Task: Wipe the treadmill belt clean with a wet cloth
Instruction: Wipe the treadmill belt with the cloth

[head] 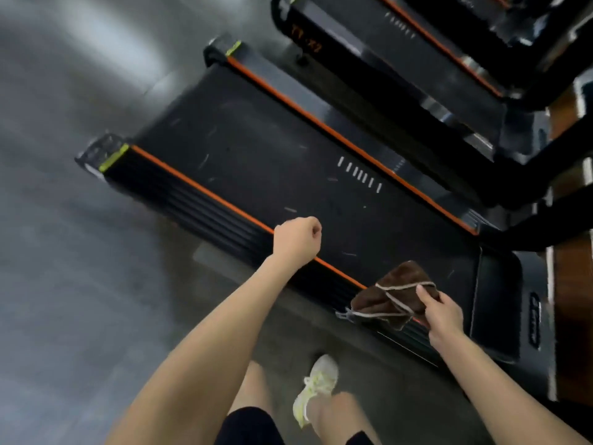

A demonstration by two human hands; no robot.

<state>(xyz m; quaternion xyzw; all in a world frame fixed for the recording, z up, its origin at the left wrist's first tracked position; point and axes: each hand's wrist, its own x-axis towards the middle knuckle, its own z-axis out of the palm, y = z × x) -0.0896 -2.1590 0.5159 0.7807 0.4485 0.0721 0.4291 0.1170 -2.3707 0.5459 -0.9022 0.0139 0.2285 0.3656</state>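
The head view looks steeply down, tilted and somewhat blurred, onto the treadmill belt (pixel 288 162) close below.

Black treadmill belt (pixel 272 149) with orange side strips, right hand (pixel 444 313) pinching a folded brown cloth (pixel 393 295) above the belt's near edge, left hand (pixel 296 240) curled empty over the orange strip, pale sneaker (pixel 316 387) on grey floor (pixel 64 252)

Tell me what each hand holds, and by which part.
The right hand pinches the brown cloth at its white-trimmed edge; the left hand is a closed fist, holding nothing.
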